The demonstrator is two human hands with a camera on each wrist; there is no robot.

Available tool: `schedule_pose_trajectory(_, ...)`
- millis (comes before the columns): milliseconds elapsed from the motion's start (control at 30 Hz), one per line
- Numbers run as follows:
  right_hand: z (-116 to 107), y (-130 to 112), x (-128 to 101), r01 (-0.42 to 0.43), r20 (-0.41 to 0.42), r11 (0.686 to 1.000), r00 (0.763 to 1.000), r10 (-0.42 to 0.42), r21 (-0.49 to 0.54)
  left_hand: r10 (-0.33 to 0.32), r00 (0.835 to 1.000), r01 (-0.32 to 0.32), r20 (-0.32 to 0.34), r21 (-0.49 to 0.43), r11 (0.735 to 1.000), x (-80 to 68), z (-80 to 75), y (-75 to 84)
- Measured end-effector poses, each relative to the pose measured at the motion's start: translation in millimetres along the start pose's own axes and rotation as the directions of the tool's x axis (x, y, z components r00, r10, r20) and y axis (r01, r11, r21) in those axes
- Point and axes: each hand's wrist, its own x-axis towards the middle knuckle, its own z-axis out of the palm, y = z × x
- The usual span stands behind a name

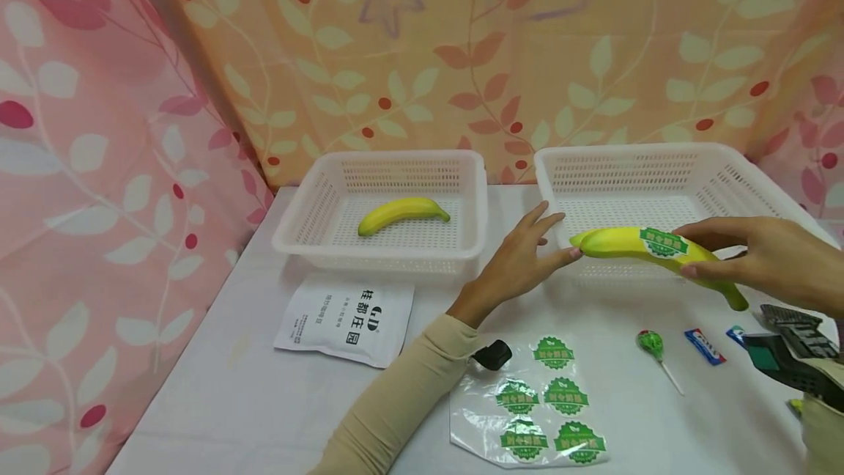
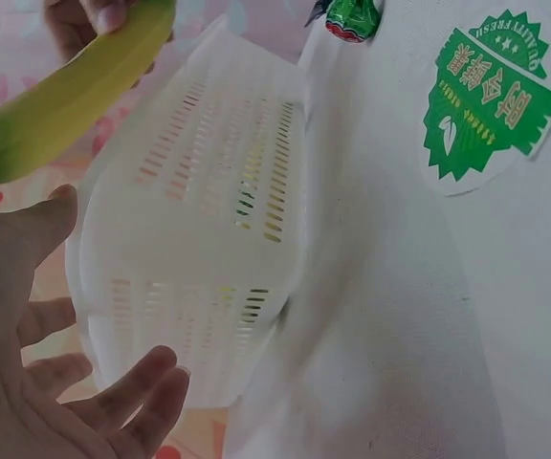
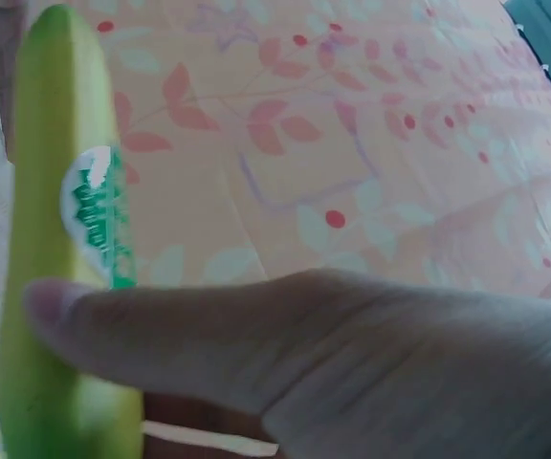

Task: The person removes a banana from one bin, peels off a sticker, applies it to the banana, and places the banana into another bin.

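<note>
- Head view: right hand pinches stickered banana above right basket's front rim, label up.
- Left hand spread, fingertips at banana's tip, steadying it.

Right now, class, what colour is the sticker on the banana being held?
Green with white edging, on the sticker; the head view shows it best.

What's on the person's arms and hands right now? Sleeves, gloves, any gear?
Both hands are bare, no gloves. The left hand comes out of a long beige sleeve with a small black device at the wrist. The right hand shows no sleeve; a black and green wrist rig sits below it.
</note>
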Motion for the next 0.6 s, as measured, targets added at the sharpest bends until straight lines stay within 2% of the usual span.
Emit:
schedule_pose_trajectory(133,-10,-2,13,-0.005,-0.014,1.000,1.000,0.005,0.014,-0.004,1.000,0.004,0.008,-0.006,1.000,0.1,-0.3,0.7)
schedule_pose_trajectory(333,-29,-1,48,0.064,-0.016,0.997,0.998,-0.065,-0.041,-0.004,1.000,0.005,0.013,-0.008,1.000,0.1,-1.3,1.2)
schedule_pose_trajectory(600,-28,12,95,0.127,0.107,0.991,0.987,-0.121,-0.048,-0.005,1.000,0.005,0.019,-0.022,1.000,-1.2,-0.8,-1.2)
